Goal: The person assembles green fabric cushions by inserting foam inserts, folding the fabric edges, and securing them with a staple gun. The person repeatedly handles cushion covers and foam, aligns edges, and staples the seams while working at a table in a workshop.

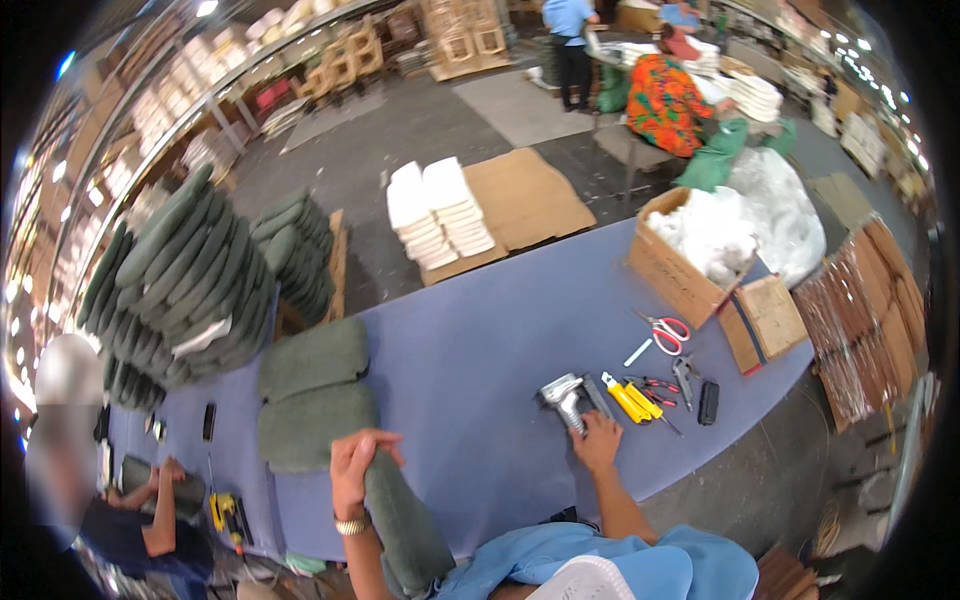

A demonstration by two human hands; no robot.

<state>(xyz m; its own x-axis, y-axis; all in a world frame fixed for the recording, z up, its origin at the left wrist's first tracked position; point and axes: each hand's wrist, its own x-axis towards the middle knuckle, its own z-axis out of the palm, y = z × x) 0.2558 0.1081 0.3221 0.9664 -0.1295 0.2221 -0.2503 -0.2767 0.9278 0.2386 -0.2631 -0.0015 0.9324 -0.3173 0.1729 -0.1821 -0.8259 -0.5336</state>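
Observation:
My left hand (pixel 362 462), with a gold watch on its wrist, grips the upper end of a dark green cushion (pixel 402 515). The cushion stands on edge at the near side of the blue-covered table (pixel 470 370). Farther right, my right hand (pixel 598 440) has its fingers closed at the handle of a silver staple gun (pixel 564 396) lying on the table; part of the grip is hidden. A dark grey bar (pixel 597 396) lies right against the gun. Two more green cushions (pixel 315 395) lie flat left of my left hand.
Right of the gun lie yellow-handled tools (pixel 630 400), red-handled scissors (pixel 668 334) and a black case (pixel 708 402). A carton (pixel 680 265) of white stuffing stands behind them. Green cushions are piled high at left (pixel 185 280). A co-worker (pixel 140 525) works at far left.

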